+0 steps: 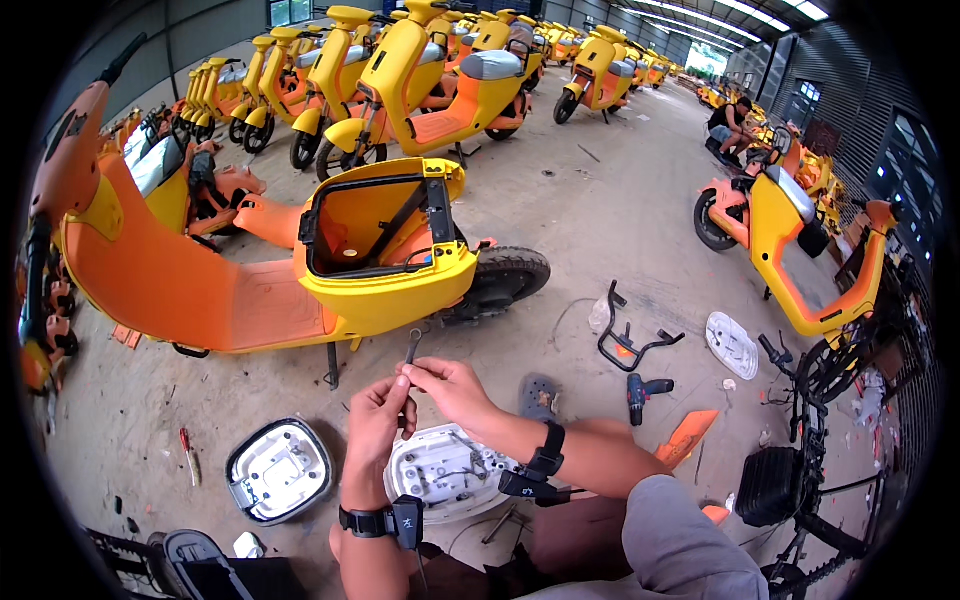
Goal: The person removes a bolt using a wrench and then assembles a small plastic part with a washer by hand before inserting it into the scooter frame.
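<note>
- We see our left hand (377, 412) raised in front of us, fingers curled and closed around the lower shaft of a small metal wrench (411, 349).
- Our right hand (450, 385) comes in from the right, thumb and fingertips pinched on the same wrench, just above and beside the left hand's grip; the two hands touch.
- The wrench stands nearly upright, its open-ended head poking out above both hands, shaft mostly hidden by fingers.
- Wrench head sits right in front of the lower rear edge of the yellow-and-orange scooter (300, 270), near its kickstand; touching or not, we cannot tell.
- The scooter has its seat off, so the black-framed compartment under it is open.
- Both wrists carry black straps with small devices.
- Below the hands, on the concrete floor (600, 230), lies a white plastic seat base (445, 470), underside up, partly covered by our right forearm.
- A second seat part with a black rim (279, 470) lies left of it, well apart from the hands.
- A screwdriver with a red handle (187, 452) lies further left.
- Right of our right arm: a cordless drill (640, 393), a black metal rack (630, 340), an orange panel piece (688, 435).
- Rows of yellow scooters (420, 70) stand behind; another person (730, 125) crouches far right.
</note>
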`<state>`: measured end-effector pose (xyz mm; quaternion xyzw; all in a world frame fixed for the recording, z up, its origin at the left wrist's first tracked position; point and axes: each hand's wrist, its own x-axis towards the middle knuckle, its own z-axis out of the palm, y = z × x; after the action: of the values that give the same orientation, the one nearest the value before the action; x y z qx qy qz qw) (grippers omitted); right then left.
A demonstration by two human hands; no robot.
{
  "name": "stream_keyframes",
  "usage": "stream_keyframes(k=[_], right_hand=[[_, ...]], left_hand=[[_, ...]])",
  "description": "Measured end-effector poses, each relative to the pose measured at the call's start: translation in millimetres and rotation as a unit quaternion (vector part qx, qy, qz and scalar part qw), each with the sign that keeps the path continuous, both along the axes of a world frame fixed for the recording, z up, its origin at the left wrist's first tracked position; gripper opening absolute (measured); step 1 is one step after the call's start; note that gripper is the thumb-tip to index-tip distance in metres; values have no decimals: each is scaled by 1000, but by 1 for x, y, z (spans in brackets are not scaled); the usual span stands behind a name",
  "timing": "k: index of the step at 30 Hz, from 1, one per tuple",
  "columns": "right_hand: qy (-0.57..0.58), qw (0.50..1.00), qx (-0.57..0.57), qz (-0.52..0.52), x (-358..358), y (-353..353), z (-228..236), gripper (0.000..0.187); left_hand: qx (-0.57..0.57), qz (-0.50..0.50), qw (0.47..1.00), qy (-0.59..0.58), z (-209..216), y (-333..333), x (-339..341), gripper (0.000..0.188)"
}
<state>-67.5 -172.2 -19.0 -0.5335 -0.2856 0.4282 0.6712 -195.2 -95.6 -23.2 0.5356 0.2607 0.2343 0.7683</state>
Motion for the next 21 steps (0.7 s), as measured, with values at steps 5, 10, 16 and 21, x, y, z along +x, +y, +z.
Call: stream_keyframes(k=[5,10,16,21], right_hand=[[229,965,-100,-80,22,12,-64,30],[361,918,-161,18,7,30,-81,26],[355,921,-162,-5,9,37,-65,25],[351,924,-152,15,7,34,-56,23]], left_hand=[[35,16,998,50,-5,-5,10,26],[45,-27,994,98,42,18,54,23],[235,27,951,199,61,65,136,35],[270,45,932,239,61,86,154,35]])
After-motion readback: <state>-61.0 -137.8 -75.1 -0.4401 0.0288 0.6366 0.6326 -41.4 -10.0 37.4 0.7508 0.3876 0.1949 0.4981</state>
